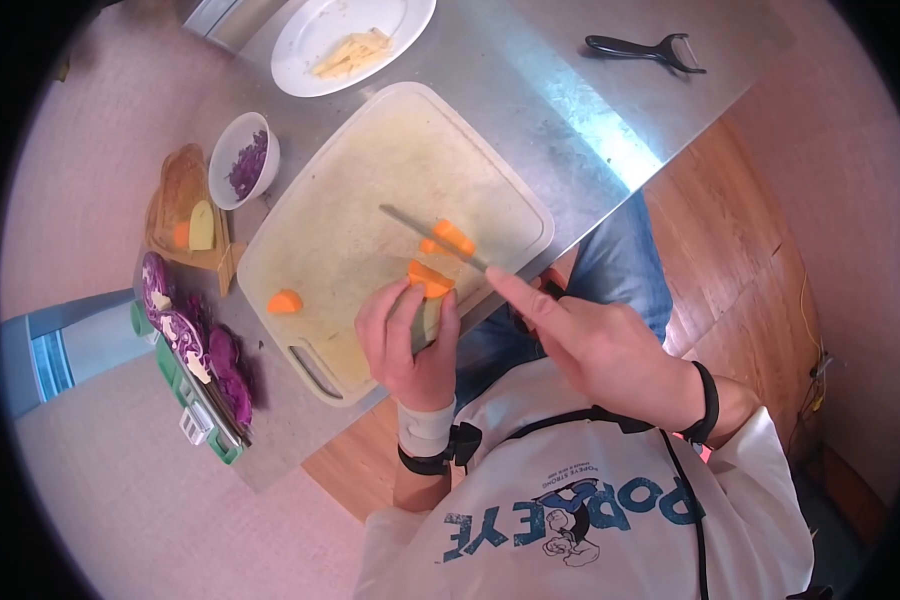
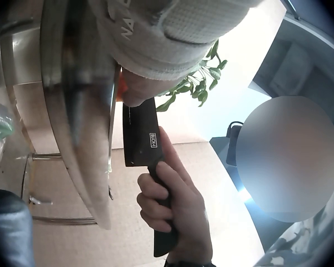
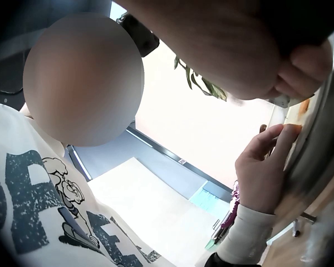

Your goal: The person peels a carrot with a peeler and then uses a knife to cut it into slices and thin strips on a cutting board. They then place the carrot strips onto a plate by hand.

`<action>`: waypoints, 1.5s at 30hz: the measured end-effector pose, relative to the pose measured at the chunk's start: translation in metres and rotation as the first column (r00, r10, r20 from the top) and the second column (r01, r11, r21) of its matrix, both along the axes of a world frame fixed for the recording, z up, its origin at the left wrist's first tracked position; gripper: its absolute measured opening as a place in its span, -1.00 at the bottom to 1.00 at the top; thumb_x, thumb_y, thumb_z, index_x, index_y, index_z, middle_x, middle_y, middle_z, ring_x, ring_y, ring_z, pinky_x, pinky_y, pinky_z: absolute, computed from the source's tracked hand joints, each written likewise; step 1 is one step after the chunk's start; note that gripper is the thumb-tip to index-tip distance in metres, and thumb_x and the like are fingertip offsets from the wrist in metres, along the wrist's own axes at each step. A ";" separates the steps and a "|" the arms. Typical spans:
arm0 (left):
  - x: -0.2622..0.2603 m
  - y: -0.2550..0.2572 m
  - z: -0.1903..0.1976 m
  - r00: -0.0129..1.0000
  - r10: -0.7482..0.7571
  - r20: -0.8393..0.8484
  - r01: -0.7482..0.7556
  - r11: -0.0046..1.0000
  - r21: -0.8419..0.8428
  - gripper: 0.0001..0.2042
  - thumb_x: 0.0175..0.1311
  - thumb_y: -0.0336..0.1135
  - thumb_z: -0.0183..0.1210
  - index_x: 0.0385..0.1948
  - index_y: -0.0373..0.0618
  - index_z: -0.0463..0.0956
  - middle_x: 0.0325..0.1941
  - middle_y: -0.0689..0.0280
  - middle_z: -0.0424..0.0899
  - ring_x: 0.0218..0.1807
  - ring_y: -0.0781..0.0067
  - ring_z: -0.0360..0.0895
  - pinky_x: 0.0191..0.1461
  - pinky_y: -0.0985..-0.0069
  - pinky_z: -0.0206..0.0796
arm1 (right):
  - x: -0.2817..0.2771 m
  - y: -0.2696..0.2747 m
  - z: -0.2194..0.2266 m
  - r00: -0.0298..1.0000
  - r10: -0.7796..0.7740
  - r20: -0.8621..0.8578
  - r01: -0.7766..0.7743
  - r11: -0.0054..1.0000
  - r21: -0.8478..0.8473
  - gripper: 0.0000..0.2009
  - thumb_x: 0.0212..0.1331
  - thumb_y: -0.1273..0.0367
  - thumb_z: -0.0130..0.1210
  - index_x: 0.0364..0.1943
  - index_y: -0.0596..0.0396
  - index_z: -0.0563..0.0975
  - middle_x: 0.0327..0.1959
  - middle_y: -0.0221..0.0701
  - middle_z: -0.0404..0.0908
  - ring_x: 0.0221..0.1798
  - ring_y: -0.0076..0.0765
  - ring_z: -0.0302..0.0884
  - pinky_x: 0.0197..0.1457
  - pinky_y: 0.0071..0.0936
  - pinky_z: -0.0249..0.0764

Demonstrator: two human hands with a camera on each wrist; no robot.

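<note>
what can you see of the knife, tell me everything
The knife has a broad, dark, metal-looking blade with a small white mark, and a dark handle. The right hand grips it, index finger stretched toward the blade's back. In the head view it shows nearly edge-on over the cutting board, between orange pieces; whether it touches them is unclear.

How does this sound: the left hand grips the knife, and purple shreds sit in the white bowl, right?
Not quite: the right hand grips the knife, as the head and left wrist views show. Purple shreds do sit in the white bowl.
</note>
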State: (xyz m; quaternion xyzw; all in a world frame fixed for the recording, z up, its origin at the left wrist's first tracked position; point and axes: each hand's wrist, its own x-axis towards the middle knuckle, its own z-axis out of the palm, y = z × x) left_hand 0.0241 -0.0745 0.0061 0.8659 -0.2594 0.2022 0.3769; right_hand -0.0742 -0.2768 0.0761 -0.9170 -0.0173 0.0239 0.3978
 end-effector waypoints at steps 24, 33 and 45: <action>0.044 -0.032 0.031 0.997 -0.077 0.010 0.068 0.921 0.385 -0.78 0.19 -0.28 0.45 -0.16 -0.03 0.69 -0.09 0.34 0.76 0.09 0.21 0.63 0.62 -0.28 0.00 | -0.020 -0.031 -0.008 0.981 -0.119 0.152 0.104 0.990 0.099 -0.22 0.32 0.58 0.16 0.65 -0.10 0.21 -0.58 -0.22 0.49 -0.53 -0.03 0.55 -0.42 -0.10 0.52; 0.042 -0.028 0.044 0.995 -0.099 0.014 0.087 0.924 0.372 -0.83 0.17 -0.33 0.41 -0.20 0.00 0.71 -0.06 0.35 0.69 0.09 0.18 0.59 0.61 -0.29 0.00 | -0.023 -0.029 -0.014 0.977 -0.124 0.172 0.108 0.989 0.100 -0.21 0.33 0.56 0.16 0.65 -0.12 0.20 -0.58 -0.24 0.51 -0.52 -0.03 0.57 -0.44 -0.08 0.52; 0.052 -0.034 0.042 0.985 -0.168 -0.027 0.158 0.850 0.503 -0.81 0.04 -0.41 0.37 -0.30 -0.03 0.61 -0.16 0.28 0.61 0.02 0.11 0.55 0.56 -0.18 0.08 | -0.027 -0.029 -0.011 0.975 -0.127 0.183 0.107 0.988 0.115 -0.23 0.33 0.56 0.17 0.64 -0.13 0.24 -0.58 -0.26 0.51 -0.54 -0.07 0.57 -0.45 -0.11 0.53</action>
